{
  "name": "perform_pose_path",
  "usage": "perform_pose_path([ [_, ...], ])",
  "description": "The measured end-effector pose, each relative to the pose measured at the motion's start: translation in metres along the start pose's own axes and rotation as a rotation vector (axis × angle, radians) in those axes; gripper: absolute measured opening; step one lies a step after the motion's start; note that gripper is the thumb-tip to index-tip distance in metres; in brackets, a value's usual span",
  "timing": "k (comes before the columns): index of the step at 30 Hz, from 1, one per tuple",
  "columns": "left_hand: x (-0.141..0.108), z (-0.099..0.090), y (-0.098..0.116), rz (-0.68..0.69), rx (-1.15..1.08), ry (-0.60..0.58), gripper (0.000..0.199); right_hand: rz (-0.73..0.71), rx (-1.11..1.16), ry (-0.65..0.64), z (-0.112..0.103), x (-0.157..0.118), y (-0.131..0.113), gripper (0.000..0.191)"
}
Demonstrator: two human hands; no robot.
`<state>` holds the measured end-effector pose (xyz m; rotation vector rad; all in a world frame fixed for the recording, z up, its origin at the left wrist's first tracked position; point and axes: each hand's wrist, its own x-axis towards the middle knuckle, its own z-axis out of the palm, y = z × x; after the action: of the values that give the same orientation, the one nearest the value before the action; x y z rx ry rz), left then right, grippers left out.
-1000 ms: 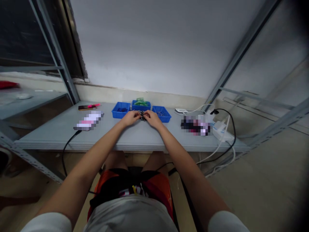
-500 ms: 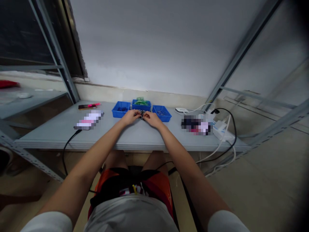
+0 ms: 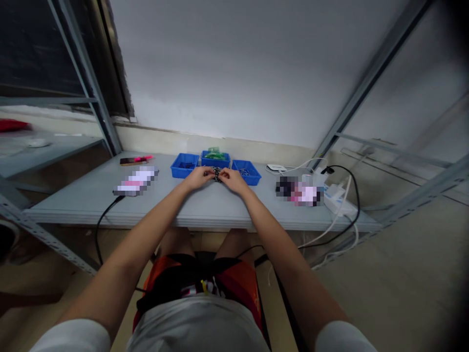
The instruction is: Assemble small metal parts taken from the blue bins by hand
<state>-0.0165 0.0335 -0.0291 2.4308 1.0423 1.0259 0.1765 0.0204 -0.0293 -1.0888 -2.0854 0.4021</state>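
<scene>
My left hand and my right hand meet over the middle of the grey shelf table. Between their fingertips is a cluster of small dark and silvery metal-looking pieces, too small to name. Both hands are closed, with thumbs and fingers pinched at its two sides. Just beyond the hands stand three blue trays: the left tray holds dark blue bits, the back tray green packets, and the right tray small silvery pieces. The fingers partly hide the cluster.
At the left lie a phone-like device with a black cable and a dark slab with a pink item. A white power strip with plugs and cables, a blurred-out object and a white device are at the right. Metal uprights flank the table.
Both hands stay in the same place around the small cluster, with only slight finger movement. The whole view has shifted very slightly.
</scene>
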Motion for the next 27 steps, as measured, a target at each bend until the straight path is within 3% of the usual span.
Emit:
perform_pose_path([
  [3,0.0,0.0,0.004,0.025,-0.024,0.055,0.026,0.002,-0.019,-0.031,0.002,-0.001,0.0,0.014],
  [8,0.0,0.0,0.008,0.072,-0.002,0.036,0.025,-0.029,-0.057,-0.101,0.004,-0.002,-0.003,0.015],
  [17,0.002,0.0,0.001,-0.016,0.064,0.058,0.026,-0.043,0.027,0.11,-0.001,0.0,-0.01,0.016],
  [22,0.001,0.002,-0.001,0.029,0.04,-0.033,0.028,-0.074,0.034,0.104,0.001,0.0,-0.012,0.015],
  [27,-0.001,0.001,0.0,0.008,0.067,-0.042,0.028,-0.032,0.019,0.077,0.001,0.0,-0.009,0.013],
])
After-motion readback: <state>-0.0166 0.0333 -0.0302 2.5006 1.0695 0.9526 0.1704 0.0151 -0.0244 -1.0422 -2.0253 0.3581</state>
